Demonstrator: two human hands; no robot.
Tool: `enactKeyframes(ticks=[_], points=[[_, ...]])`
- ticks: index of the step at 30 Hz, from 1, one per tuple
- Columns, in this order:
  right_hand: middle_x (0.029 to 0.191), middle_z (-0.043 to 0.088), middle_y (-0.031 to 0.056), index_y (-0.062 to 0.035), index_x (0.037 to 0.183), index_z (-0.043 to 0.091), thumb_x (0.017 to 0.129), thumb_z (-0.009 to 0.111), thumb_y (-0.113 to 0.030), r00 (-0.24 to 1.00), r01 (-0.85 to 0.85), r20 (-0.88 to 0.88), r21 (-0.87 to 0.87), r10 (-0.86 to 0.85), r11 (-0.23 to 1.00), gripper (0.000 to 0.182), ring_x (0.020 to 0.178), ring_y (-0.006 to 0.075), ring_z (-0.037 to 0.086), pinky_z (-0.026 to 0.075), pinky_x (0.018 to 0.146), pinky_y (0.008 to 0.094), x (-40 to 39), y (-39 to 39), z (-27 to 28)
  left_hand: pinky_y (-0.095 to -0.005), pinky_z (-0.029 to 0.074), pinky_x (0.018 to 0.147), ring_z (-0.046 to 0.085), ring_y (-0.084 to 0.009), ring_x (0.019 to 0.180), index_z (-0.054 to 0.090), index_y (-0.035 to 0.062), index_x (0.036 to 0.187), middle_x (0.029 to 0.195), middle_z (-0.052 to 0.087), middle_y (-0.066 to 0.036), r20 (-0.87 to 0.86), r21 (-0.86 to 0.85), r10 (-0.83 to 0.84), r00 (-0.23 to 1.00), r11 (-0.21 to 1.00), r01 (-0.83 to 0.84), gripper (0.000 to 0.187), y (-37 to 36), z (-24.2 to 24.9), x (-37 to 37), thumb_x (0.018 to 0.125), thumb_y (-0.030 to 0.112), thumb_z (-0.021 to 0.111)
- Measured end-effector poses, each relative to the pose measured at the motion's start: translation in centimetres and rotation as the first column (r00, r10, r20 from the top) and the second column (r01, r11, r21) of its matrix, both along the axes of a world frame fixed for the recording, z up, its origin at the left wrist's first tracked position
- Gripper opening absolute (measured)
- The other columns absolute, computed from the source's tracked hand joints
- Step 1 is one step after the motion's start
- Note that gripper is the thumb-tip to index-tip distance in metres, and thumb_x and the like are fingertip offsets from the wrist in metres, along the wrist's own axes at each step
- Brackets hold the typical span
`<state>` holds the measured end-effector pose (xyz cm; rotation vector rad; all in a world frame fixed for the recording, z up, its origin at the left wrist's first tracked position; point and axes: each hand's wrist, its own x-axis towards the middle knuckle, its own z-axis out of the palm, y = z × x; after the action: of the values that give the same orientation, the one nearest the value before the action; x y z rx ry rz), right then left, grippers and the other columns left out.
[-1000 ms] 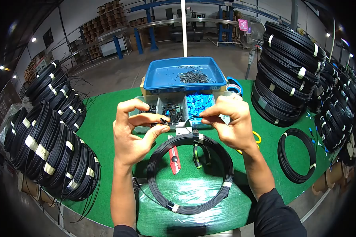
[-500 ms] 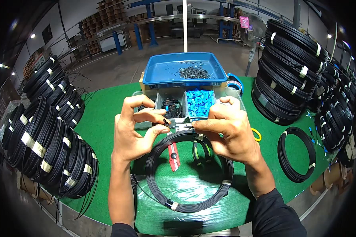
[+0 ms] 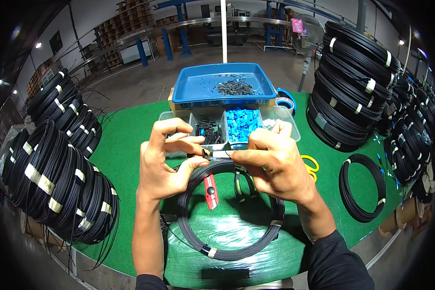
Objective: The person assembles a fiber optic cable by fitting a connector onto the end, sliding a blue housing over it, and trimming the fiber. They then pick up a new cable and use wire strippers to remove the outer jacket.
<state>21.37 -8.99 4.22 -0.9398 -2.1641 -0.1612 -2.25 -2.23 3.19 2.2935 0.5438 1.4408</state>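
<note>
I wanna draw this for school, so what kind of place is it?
Probably a cable workshop: there are tall stacks of black cable coils, a compartment of small blue parts, and a red cutter on the table.

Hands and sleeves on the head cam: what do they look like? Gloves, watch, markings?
Left hand and right hand are bare: no gloves, rings or watch visible. Left sleeve and right sleeve are plain, dark fabric, leaving the wrists uncovered; no markings or cables visible on them.
</note>
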Motion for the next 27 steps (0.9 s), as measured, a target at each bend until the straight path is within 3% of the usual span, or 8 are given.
enactKeyframes(ticks=[14,16,27], points=[[0.08,0.052,0.0028,-0.0101,0.095,0.071,0.059,0.068,-0.001,0.999,0.024,0.035,0.033,-0.025,0.999,0.038,0.082,0.0222,0.055,0.025,0.074,0.0436,-0.19,0.08,-0.12,-0.0457,0.049,0.099,0.074,-0.0287,0.093,0.041,0.005,0.116,0.074,0.073,-0.01,-0.025,0.017,0.009,1.0,1.0,-0.008,0.058,-0.02,-0.02,0.07,0.072,-0.002,0.079],[0.07,0.053,0.0009,-0.0111,0.091,0.075,0.061,0.073,0.0,0.999,0.047,0.008,0.101,-0.048,0.994,0.032,0.066,0.0202,0.053,0.027,0.068,0.0372,-0.41,0.12,0.11,-0.0451,0.049,0.099,0.074,-0.0284,0.093,0.041,0.005,0.116,0.073,0.073,-0.009,-0.029,0.021,0.014,0.999,1.0,-0.013,0.058,-0.09,0.02,0.08,0.072,-0.002,0.079],[0.07,0.052,0.0012,-0.0119,0.093,0.075,0.061,0.072,0.001,0.999,0.046,0.015,0.106,-0.048,0.993,0.034,0.067,0.0204,0.053,0.027,0.069,0.0381,-0.44,0.14,0.03,-0.0415,0.052,0.095,0.075,-0.0262,0.089,0.043,0.004,0.114,0.072,0.073,-0.009,-0.046,0.051,0.043,0.998,0.998,-0.041,0.056,-0.13,0.13,0.16,0.072,-0.001,0.08]])
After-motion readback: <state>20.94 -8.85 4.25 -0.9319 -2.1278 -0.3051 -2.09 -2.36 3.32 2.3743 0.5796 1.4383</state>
